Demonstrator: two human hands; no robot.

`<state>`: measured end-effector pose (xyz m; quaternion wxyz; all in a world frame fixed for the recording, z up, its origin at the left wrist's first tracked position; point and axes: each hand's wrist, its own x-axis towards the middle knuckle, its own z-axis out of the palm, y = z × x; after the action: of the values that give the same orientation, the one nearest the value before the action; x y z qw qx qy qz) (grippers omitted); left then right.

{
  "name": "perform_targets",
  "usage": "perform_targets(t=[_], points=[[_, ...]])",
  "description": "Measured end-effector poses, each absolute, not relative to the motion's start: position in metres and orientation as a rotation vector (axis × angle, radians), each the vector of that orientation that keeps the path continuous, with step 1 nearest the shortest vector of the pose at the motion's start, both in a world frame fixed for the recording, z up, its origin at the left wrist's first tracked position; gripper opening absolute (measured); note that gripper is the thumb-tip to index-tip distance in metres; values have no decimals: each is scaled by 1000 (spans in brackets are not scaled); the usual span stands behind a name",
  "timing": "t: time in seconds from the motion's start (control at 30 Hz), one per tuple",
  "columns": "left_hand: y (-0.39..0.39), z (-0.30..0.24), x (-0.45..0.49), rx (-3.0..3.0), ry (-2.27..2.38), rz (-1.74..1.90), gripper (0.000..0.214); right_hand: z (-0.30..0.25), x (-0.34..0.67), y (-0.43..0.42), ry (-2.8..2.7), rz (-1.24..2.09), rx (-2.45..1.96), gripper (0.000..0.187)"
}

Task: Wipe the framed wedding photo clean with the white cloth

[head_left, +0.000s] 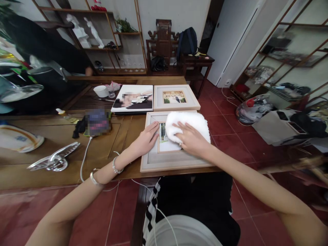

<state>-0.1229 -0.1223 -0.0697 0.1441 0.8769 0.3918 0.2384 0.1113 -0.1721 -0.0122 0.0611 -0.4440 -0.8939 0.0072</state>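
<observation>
A picture frame with a light wooden edge and a wide pale mat (151, 160) lies flat at the table's front edge, a small photo (163, 133) at its centre. My left hand (148, 138) rests on the frame's left part, fingers stretched out and holding nothing. With my right hand (191, 138) I grip a fluffy white cloth (200, 123) and press it on the frame. The cloth covers the frame's upper right part and some of the photo. Behind lie a second framed photo (160, 99) and a stack topped by a large photo print (128, 89).
The wooden table (128, 136) holds a white cup (101, 91), a dropper bottle (66, 116), a dark pouch (97, 121) with a white cable, and a shiny metal ornament (56, 159). A person in dark clothing (46, 44) is at the far left. A dark chair (163, 44) stands behind.
</observation>
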Motion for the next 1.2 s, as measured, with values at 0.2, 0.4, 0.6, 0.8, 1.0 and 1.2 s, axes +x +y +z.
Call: perform_targets(t=[0.2,0.4,0.6,0.8,1.0,1.2], points=[[-122,-66,-123,2537,1144,655,52,-15,104,-132,-2785,-55,-1331,45],[-123,-68,-122,2508,1143,678,51,14,107,-184,-2971,244,-1238,38],[-124,-70,-122,2474,1155,694,51,44,112,-253,-3046,429,-990,23],[-123,-71,-123,2486,1154,686,50,24,105,-236,-2923,391,-1145,29],[-123,-71,-122,2476,1155,701,50,-6,99,-171,-2838,112,-1278,42],[-125,-68,-122,2453,1153,755,53,-16,86,-132,-2808,-91,-1263,41]])
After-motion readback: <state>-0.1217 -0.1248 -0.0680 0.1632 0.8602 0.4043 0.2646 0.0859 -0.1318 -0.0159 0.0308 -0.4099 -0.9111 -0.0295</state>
